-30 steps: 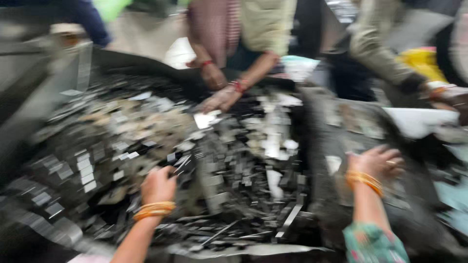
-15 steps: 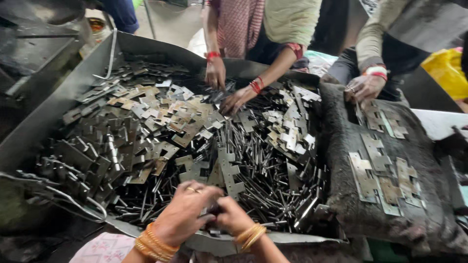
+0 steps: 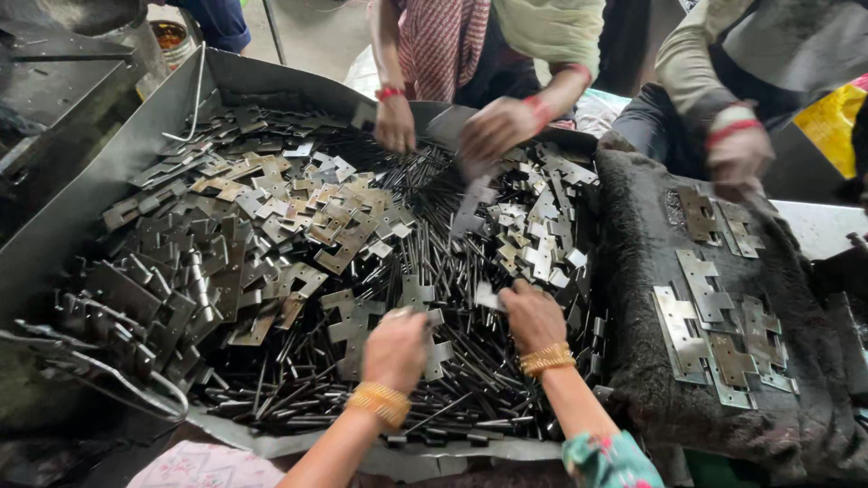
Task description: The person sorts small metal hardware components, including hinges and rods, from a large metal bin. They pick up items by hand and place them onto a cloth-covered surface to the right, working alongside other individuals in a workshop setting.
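My left hand (image 3: 396, 348) rests knuckles up on a heap of flat metal hinge plates (image 3: 271, 226) and thin dark steel pins (image 3: 470, 361), its fingers curled over a plate (image 3: 418, 298). My right hand (image 3: 533, 316) sits just to its right, fingertips pinching a small bright plate (image 3: 488, 296). Both wrists wear gold bangles. The heap fills a big sheet-metal tray (image 3: 117, 172).
Across the tray a person's two hands (image 3: 493, 131) pick through the same pile. At the right another person's hand (image 3: 737, 158) works above a dark cloth pad (image 3: 633, 271) on which several finished hinges (image 3: 714, 334) lie. A bent wire (image 3: 99, 370) sticks out at the lower left.
My hands have parted from the tray's near edge and moved forward into the pile. The left one is now on a plate and the right one pinches another. The view steadied.
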